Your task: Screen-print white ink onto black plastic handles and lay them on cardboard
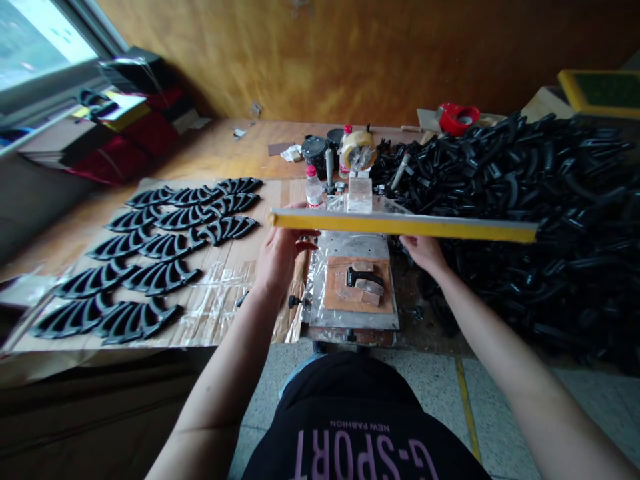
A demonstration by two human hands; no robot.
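Observation:
Both hands hold up a yellow screen-printing frame [400,225], seen nearly edge-on, so its face is hidden. My left hand [280,257] grips it near its left end, with fingers bent behind it. Right of the frame's middle, my right hand [423,252] closes on it from below, its fingertips partly hidden. Beneath the frame lies a metal base plate [393,320] with a brown board [336,293] on it. A curved black plastic part [365,276] rests on that board among small blocks [369,288].
Rows of curved black parts [165,277] lie on cardboard [225,293] at left. A large heap of black parts [500,180] covers the right side. Behind the plate stand a bottle [314,190], a tape roll [359,150] and dark tubs [314,153]. A red tape dispenser [457,120] sits farther back.

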